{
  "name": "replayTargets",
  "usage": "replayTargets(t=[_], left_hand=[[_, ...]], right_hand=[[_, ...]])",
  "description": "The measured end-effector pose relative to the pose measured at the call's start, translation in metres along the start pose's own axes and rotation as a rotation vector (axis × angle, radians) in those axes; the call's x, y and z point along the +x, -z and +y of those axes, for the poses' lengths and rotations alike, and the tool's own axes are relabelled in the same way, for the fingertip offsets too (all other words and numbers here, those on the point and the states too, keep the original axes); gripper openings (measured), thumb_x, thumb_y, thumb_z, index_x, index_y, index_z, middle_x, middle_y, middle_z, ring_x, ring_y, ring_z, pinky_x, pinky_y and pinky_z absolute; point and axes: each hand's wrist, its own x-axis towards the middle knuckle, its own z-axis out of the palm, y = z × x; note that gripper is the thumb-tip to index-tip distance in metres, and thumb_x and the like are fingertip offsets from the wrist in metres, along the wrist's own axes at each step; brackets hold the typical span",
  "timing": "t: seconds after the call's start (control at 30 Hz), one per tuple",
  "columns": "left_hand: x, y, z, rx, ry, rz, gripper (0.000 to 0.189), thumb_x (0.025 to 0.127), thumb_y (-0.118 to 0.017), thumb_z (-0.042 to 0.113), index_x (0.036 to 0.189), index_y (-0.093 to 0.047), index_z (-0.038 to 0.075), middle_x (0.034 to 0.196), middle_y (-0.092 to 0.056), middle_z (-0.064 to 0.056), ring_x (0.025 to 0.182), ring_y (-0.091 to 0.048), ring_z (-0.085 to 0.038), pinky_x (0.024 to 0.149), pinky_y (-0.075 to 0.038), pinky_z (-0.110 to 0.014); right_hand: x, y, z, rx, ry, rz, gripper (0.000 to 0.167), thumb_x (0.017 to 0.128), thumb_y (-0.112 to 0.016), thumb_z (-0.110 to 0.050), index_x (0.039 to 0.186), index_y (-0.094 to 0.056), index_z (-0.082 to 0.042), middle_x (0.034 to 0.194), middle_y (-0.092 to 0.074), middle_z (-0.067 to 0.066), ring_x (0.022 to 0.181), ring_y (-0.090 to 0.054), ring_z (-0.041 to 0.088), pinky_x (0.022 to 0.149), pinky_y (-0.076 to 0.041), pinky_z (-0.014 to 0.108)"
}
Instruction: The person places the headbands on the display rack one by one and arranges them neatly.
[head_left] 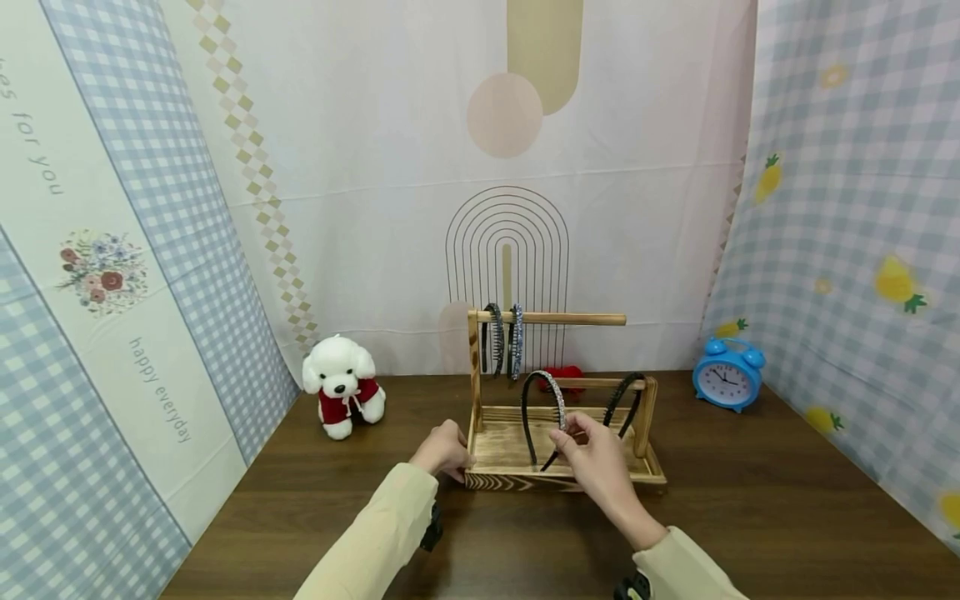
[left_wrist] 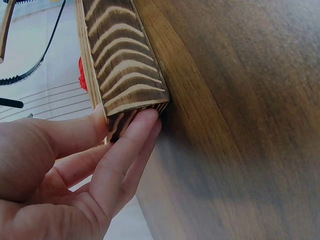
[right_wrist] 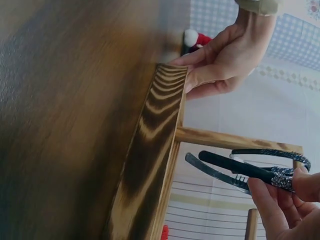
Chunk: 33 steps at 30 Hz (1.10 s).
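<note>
My left hand [head_left: 444,450] grips the left end of a wooden headband stand [head_left: 517,482], thumb at the tray's upper edge and fingers against its end face [left_wrist: 122,122]. In my right hand [head_left: 596,462] a black headband with a glittery silver strip [head_left: 559,400] is pinched along one side, arch up. It is in front of the lower bar's free left end; whether it touches the bar I cannot tell. Two headbands, one dark [head_left: 495,342] and one with silvery-blue glitter [head_left: 517,342], hang from the upper bar [head_left: 577,318]. A black headband [head_left: 617,396] hangs at the lower bar's right end.
A white plush dog [head_left: 341,383] in a red top sits on the table at the left. A blue alarm clock [head_left: 727,375] stands at the back right. Behind the stand lies a red object [head_left: 564,372], partly hidden. Patterned cloths hang around the brown table [head_left: 750,500].
</note>
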Motion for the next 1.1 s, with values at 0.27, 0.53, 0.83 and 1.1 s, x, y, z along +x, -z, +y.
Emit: replayTargets(t=[0.27, 0.53, 0.83, 1.1], left_hand=[[-0.001, 0.001, 0.001, 0.011, -0.002, 0.002, 0.022, 0.086, -0.07, -0.002, 0.101, -0.065, -0.018, 0.082, -0.067, -0.025, 0.061, -0.072, -0.031, 0.058, -0.063, -0.036], [-0.002, 0.001, 0.001, 0.004, -0.009, -0.005, 0.022, 0.086, -0.07, -0.003, 0.102, -0.065, -0.018, 0.083, -0.068, -0.025, 0.061, -0.072, -0.031, 0.059, -0.063, -0.036], [-0.001, 0.0, 0.0, 0.005, -0.007, 0.006, 0.018, 0.084, -0.071, -0.003, 0.096, -0.066, -0.016, 0.079, -0.067, -0.022, 0.06, -0.072, -0.03, 0.057, -0.063, -0.035], [0.001, -0.002, -0.001, -0.003, -0.001, 0.019, 0.017, 0.083, -0.071, -0.004, 0.094, -0.066, -0.017, 0.078, -0.067, -0.023, 0.059, -0.072, -0.031, 0.056, -0.063, -0.034]], right_hand=[[0.006, -0.003, 0.01, -0.059, 0.021, 0.075, 0.009, 0.09, -0.071, -0.014, 0.086, -0.066, -0.008, 0.081, -0.07, 0.005, 0.077, -0.064, 0.015, 0.058, -0.049, 0.021], [0.009, -0.003, 0.018, -0.101, 0.049, 0.127, 0.012, 0.089, -0.073, -0.018, 0.085, -0.064, -0.012, 0.084, -0.072, 0.004, 0.079, -0.07, 0.018, 0.055, -0.05, 0.021], [0.013, -0.001, 0.028, -0.154, 0.065, 0.181, 0.014, 0.088, -0.075, -0.018, 0.083, -0.064, -0.012, 0.084, -0.069, 0.003, 0.081, -0.068, 0.02, 0.062, -0.049, 0.024], [0.015, 0.003, 0.03, -0.153, 0.064, 0.212, 0.017, 0.087, -0.076, -0.015, 0.081, -0.061, -0.009, 0.078, -0.068, 0.004, 0.077, -0.068, 0.019, 0.059, -0.048, 0.022]])
